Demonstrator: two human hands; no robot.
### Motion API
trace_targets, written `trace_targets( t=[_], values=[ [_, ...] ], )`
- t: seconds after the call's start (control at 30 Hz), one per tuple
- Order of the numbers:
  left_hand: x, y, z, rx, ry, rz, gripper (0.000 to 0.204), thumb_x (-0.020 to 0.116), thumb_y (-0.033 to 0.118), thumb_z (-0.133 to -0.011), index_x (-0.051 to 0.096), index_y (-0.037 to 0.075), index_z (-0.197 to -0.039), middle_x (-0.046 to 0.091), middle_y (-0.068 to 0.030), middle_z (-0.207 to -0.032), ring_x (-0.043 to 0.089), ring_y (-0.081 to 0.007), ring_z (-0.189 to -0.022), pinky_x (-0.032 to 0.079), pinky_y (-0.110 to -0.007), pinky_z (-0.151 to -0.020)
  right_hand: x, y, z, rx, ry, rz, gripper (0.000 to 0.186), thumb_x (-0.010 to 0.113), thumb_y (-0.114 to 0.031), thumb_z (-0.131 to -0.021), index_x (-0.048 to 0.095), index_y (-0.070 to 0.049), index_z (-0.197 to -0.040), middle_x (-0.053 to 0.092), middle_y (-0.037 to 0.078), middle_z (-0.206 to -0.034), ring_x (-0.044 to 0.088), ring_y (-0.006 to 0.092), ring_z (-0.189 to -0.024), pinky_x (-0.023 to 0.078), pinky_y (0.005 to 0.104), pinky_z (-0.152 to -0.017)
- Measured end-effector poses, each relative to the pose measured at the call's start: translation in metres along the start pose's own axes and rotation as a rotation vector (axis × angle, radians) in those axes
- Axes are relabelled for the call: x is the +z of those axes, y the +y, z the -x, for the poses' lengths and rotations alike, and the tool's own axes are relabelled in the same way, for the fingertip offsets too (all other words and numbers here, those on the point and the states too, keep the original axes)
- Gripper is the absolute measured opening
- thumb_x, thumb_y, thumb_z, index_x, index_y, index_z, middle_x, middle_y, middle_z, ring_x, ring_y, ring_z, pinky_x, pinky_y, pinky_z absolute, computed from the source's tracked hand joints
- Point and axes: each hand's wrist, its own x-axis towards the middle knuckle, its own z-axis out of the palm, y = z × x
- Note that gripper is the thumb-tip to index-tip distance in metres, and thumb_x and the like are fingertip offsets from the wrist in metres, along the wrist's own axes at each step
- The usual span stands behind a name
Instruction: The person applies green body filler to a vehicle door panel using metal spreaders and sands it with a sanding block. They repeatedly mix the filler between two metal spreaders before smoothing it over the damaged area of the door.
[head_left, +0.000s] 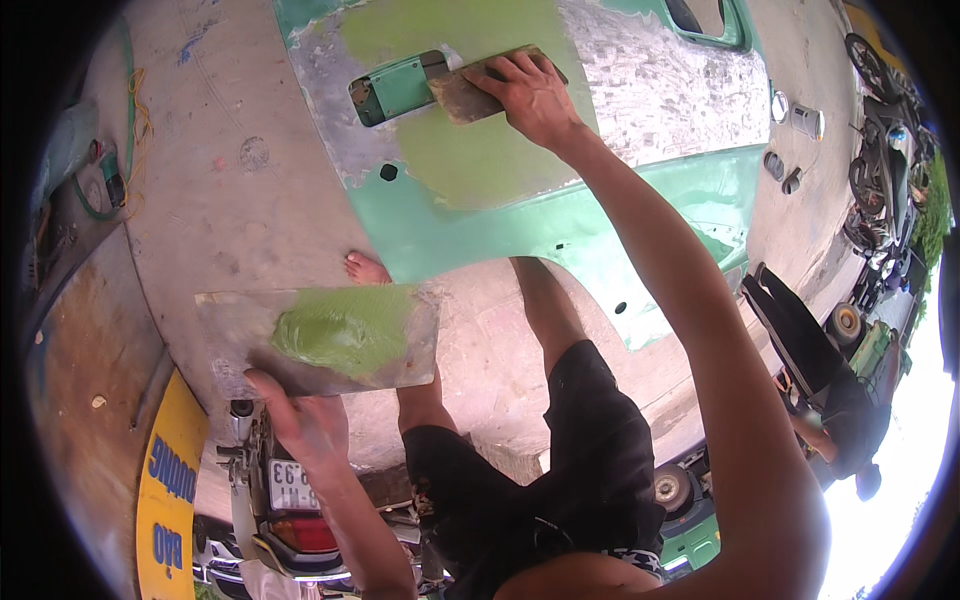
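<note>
Before me is a teal vehicle body panel [450,235], coated in part with green filler putty [470,165] and sanded pale patches. It has a rectangular cut-out [400,90]. My right hand [535,105] grips a flat, putty-stained rectangular spreader [462,100], laid against the panel just right of the cut-out and over part of its edge. Lower left, my left hand [312,430] holds a flat mixing board [235,325] by its near edge, thumb on top and the other fingers largely hidden beneath. A mound of wet green putty [340,330] sits on the board.
My bare foot [367,268] stands beside the panel's lower edge. A motorbike [300,530] is behind the board, close to a yellow sign [165,500]. Another person [850,420] is at the right, with parked motorbikes [885,170] beyond. A hose [128,60] lies far left.
</note>
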Motion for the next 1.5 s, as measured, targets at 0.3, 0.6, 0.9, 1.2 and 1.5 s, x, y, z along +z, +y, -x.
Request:
trace_targets(
  t=[0.3,0.6,0.9,1.2,1.5],
  values=[
    [-0.002,-0.014,-0.005,-0.044,-0.014,0.090,0.065,0.042,0.053,-0.102,0.030,0.015,-0.152,0.037,-0.0023,-0.153,0.036,-0.0209,-0.138,0.025,-0.044,-0.117,0.010,0.039,-0.128,0.047,-0.021,0.056,0.051,0.059,-0.007,-0.082,0.062,-0.025,-0.130,0.060,0.003,-0.123,0.052,0.0235,-0.119,0.041,0.0480,-0.099],
    [0.012,-0.023,-0.007,-0.059,-0.043,0.068,0.065,0.038,0.053,-0.103,0.027,0.014,-0.153,0.036,-0.0040,-0.153,0.034,-0.0215,-0.139,0.023,-0.045,-0.118,0.016,0.056,-0.164,0.095,-0.127,-0.020,0.039,0.052,-0.010,-0.085,0.068,-0.020,-0.120,0.063,0.012,-0.124,0.052,0.0331,-0.124,0.043,0.0533,-0.100],
    [0.010,-0.018,-0.007,-0.051,-0.040,0.031,0.065,0.039,0.054,-0.102,0.029,0.013,-0.152,0.036,-0.0040,-0.153,0.035,-0.0216,-0.139,0.024,-0.044,-0.118,0.023,0.014,-0.046,0.114,-0.073,-0.024,0.055,0.062,-0.004,-0.079,0.062,-0.025,-0.130,0.058,0.003,-0.120,0.051,0.0249,-0.117,0.043,0.0493,-0.095],
    [-0.002,-0.005,-0.002,-0.032,0.072,0.028,0.064,0.040,0.053,-0.102,0.033,0.012,-0.150,0.040,-0.0043,-0.151,0.038,-0.0210,-0.137,0.026,-0.042,-0.117,0.012,-0.059,0.107,0.193,-0.134,-0.088,0.058,0.057,-0.005,-0.079,0.057,-0.019,-0.135,0.054,0.008,-0.121,0.048,0.0279,-0.119,0.038,0.0502,-0.101],
    [-0.012,-0.009,-0.004,-0.078,-0.011,0.210,0.063,0.040,0.054,-0.102,0.034,0.013,-0.151,0.041,-0.0024,-0.150,0.038,-0.0206,-0.137,0.024,-0.043,-0.117,-0.013,0.012,0.004,0.036,-0.035,-0.034,0.049,0.057,-0.002,-0.080,0.064,-0.017,-0.126,0.059,0.005,-0.124,0.052,0.0259,-0.119,0.041,0.0459,-0.098]
  ],
)
